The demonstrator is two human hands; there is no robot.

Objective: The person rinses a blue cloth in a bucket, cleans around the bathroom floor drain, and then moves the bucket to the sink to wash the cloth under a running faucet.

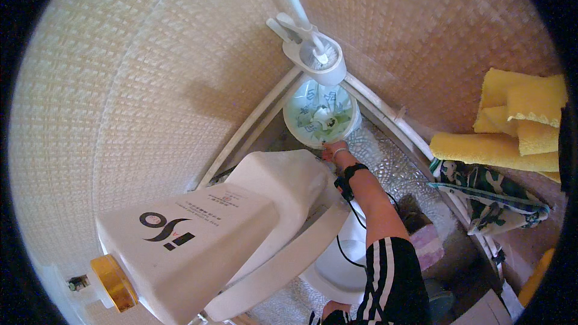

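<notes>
My right hand (333, 150) is at the near rim of a round waste bin (292, 127), fingers curled against it and partly hidden. A pale green, printed plastic bag (311, 95) lines the bin, with crumpled matter in the middle. A black strap with a small device (345, 187) and a cable is on my right wrist. Beneath that arm is a white toilet bowl (325, 257). Skin (335, 308) beside dark striped cloth shows at the bottom edge; whether it is my left hand is unclear.
A white toilet tank (216, 234) bearing writing fills the lower left. Above the bin, a toilet brush holder (337, 74) hangs in the corner between woven-textured walls (180, 54). Yellow towels (496, 149) and a camouflage cloth (496, 194) hang on the right. Pebble-patterned flooring (384, 153) lies below.
</notes>
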